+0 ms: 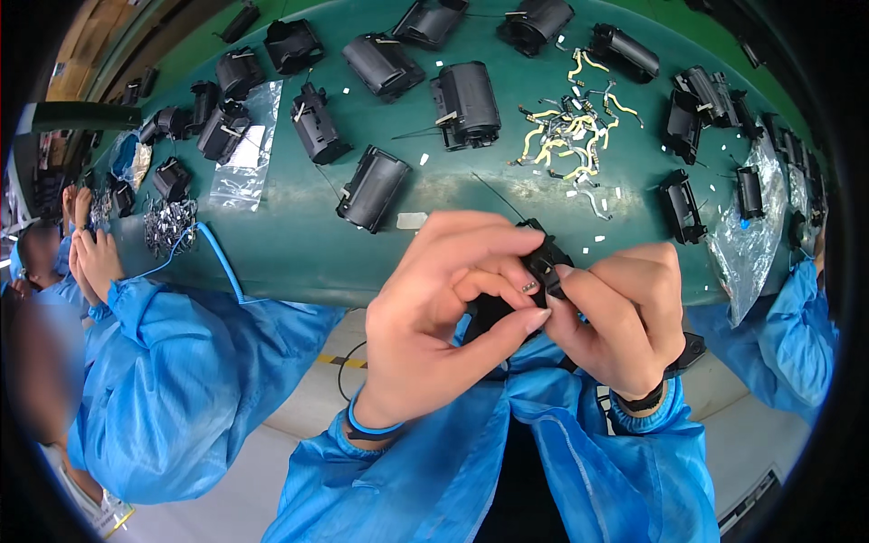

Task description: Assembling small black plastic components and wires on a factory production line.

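Just off the near table edge, my left hand (pixel 421 321) curls its fingers and thumb around a black plastic housing (pixel 536 237). A thin dark wire (pixel 493 192) sticks out of it toward the far left. My right hand (pixel 625 312) pinches the housing's right side between thumb and fingers. At the left fingertips a tiny metallic piece (pixel 529 287) shows; whether it belongs to the housing I cannot tell. Much of the housing is hidden by my fingers. Beyond my hands, a similar black housing (pixel 373 188) lies on the green table (pixel 299 262).
A heap of yellow-and-black cable pieces (pixel 575 136) lies on the table, with more black housings (pixel 466 104) around it. Clear plastic bags (pixel 747 249) lie at right and left. A co-worker in a blue smock (pixel 181 389) sits close on the left, another sleeve (pixel 787 344) at right.
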The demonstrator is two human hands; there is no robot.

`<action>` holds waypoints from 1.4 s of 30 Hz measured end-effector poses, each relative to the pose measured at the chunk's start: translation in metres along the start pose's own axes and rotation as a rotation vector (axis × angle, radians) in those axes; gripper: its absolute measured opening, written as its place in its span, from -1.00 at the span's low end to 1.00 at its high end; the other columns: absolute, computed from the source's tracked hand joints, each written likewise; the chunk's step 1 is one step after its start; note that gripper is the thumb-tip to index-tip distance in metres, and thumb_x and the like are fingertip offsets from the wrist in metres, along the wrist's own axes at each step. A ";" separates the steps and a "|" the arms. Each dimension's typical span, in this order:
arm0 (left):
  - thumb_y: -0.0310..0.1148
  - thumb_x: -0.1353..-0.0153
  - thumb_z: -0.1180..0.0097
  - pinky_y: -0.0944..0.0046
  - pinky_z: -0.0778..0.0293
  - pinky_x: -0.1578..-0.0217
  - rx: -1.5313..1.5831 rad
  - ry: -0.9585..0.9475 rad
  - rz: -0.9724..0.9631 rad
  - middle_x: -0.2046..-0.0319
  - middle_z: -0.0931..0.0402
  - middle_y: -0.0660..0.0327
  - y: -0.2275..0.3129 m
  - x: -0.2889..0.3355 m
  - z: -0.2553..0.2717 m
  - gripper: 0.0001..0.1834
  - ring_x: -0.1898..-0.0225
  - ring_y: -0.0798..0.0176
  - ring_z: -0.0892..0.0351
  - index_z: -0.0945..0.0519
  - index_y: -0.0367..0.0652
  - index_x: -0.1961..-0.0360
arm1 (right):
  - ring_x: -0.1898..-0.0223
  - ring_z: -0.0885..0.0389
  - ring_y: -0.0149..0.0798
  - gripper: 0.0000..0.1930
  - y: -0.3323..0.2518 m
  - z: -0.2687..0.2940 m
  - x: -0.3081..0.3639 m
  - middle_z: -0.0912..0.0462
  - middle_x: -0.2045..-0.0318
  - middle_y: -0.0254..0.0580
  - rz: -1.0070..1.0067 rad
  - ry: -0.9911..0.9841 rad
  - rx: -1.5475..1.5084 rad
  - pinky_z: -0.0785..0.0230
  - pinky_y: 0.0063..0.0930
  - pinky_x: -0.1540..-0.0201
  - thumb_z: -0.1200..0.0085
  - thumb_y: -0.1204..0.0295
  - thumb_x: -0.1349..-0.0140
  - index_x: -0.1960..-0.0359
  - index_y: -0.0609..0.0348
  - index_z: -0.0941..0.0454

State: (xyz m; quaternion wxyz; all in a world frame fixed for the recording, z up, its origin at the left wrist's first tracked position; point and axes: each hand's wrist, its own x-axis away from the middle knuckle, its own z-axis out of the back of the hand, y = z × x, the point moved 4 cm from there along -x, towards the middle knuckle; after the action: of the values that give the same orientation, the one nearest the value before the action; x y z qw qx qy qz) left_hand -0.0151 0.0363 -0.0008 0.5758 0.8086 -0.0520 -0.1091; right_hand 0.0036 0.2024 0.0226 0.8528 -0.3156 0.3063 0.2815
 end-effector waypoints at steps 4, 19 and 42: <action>-0.83 -0.08 -0.29 0.33 -0.64 0.16 -0.260 0.037 -0.145 0.05 -0.52 -0.10 0.001 0.006 0.000 -0.58 0.16 0.25 -0.63 -0.54 -0.53 0.00 | 0.42 -0.52 -0.20 -0.54 -0.001 0.003 -0.002 -0.55 0.36 -0.19 -0.007 -0.011 0.009 -0.37 -0.40 0.46 -0.49 0.57 0.34 0.26 0.34 -0.71; -0.75 -0.21 -0.27 0.39 -0.56 0.19 -0.087 0.105 0.099 0.21 -0.60 0.11 -0.002 0.004 -0.008 -0.73 0.20 0.37 -0.62 -0.64 -0.46 0.05 | 0.30 -0.62 -0.11 -0.61 0.001 0.001 -0.004 -0.60 0.27 -0.14 -0.047 0.010 -0.026 -0.52 -0.36 0.33 -0.34 0.52 0.37 0.34 0.29 -0.71; -0.85 -0.11 -0.24 0.33 -0.60 0.16 -0.232 -0.003 -0.103 0.16 -0.52 0.08 -0.005 0.004 -0.004 -0.54 0.20 0.32 -0.60 -0.54 -0.52 -0.08 | 0.35 -0.60 -0.14 -0.59 0.003 0.003 0.003 -0.66 0.26 -0.08 -0.013 0.033 -0.028 -0.47 -0.38 0.37 -0.41 0.61 0.37 0.32 0.33 -0.68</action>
State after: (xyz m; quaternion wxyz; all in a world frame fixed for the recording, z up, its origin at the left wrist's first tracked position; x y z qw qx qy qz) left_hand -0.0100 0.0411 -0.0049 0.6591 0.7379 0.0019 -0.1452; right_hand 0.0045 0.2077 0.0213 0.8448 -0.3342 0.3145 0.2751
